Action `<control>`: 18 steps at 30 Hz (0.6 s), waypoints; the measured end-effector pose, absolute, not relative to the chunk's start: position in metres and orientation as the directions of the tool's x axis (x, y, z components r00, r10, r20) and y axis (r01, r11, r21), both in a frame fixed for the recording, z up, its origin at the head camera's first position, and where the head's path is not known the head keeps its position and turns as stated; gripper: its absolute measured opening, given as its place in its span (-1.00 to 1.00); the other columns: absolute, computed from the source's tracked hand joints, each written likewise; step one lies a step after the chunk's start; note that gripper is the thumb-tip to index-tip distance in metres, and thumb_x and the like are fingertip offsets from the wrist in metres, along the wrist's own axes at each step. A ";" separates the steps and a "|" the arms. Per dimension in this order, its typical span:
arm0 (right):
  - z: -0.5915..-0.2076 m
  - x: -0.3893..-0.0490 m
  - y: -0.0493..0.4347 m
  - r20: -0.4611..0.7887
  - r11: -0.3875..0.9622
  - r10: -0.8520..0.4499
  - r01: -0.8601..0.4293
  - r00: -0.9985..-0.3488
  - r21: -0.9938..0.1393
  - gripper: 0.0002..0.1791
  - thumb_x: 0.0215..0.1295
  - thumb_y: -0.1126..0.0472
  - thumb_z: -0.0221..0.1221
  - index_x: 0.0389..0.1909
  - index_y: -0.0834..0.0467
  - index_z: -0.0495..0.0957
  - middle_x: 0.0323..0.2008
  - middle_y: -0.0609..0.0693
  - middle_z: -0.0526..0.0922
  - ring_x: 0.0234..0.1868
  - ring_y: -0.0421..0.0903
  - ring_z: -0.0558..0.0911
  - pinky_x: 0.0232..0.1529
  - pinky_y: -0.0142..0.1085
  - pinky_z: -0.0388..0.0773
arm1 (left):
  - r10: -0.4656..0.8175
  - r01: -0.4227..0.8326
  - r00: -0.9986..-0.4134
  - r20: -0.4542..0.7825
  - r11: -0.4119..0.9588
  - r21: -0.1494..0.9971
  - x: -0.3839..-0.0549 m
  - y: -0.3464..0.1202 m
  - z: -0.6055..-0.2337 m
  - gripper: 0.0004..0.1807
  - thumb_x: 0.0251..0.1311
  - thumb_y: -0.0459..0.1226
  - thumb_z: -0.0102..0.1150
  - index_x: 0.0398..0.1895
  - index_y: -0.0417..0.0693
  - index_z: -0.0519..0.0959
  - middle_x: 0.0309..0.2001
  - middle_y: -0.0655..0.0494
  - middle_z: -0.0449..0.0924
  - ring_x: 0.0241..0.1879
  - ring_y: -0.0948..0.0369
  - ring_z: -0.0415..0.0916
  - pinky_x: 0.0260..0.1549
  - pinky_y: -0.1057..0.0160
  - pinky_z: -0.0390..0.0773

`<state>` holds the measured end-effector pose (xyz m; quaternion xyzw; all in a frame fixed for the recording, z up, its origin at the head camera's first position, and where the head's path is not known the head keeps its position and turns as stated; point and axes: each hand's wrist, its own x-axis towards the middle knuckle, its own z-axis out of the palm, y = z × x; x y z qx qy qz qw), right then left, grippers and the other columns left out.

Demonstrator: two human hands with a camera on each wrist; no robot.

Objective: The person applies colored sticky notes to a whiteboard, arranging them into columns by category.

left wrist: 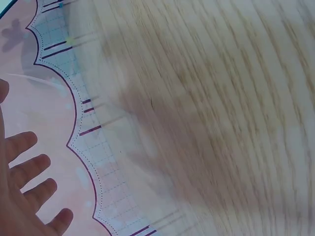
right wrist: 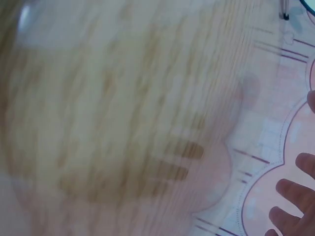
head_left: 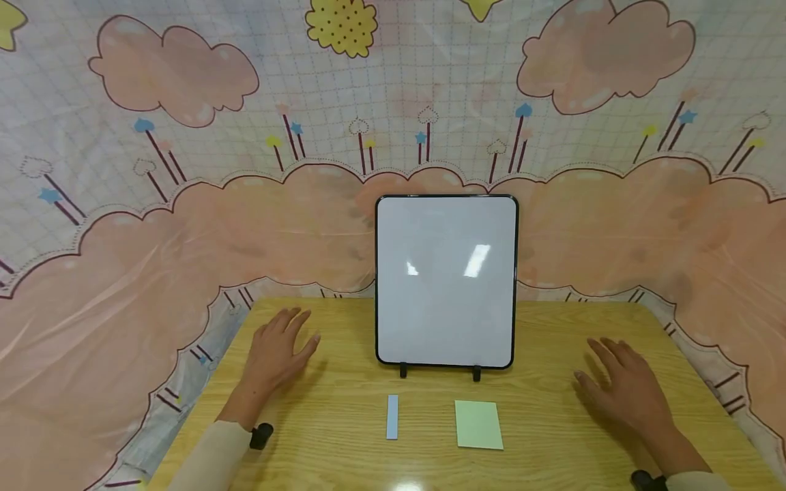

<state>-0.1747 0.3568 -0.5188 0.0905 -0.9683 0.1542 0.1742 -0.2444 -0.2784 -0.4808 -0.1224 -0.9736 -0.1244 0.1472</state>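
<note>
Whiteboard (head_left: 447,281): one, upright, taller than wide, thin black frame, rounded corners. We place it near the middle of the surface's far edge, with two small black feet (head_left: 402,370) at its base. Two bright reflections show on the panel.

Blue strip (head_left: 392,417): one, pale and narrow, flat on the wood-grain surface (head_left: 331,409), in front of the whiteboard's left foot. Its long sides point toward the far edge.

Green square (head_left: 479,425): one, pale, flat, in front of the right foot. We note it to the right of the strip, apart from it and slightly turned against the far edge.

Left hand (head_left: 279,354): over the surface by its far left corner, fingers extended and spread, thumb held away from them, holding nothing. The whiteboard is the nearest piece to it, not touched.

Right hand (head_left: 626,389): over the surface toward its right edge, fingers likewise extended and spread, holding nothing. We record the whiteboard and the square to its left, both apart from it.

Worn items: cream sleeves (head_left: 211,453) on both arms; a black device (head_left: 261,436) at each wrist.

Backdrop (head_left: 295,225): printed cloth behind the far edge and along both side edges; peach clouds, a dashed grid, yellow and blue motifs. We see its scalloped print again in both wrist views.
</note>
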 end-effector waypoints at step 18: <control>-0.511 -0.169 0.336 0.416 0.894 -0.151 -0.303 -0.897 -0.329 -0.28 0.37 0.02 0.40 0.38 0.38 0.49 0.26 0.45 0.53 0.19 0.52 0.50 0.11 0.43 0.42 | 0.268 0.382 -0.868 0.417 0.898 0.219 -0.238 -0.259 -0.483 -0.38 0.46 0.01 0.27 0.40 -0.20 0.55 0.30 -0.23 0.58 0.28 -0.24 0.53 0.23 -0.32 0.50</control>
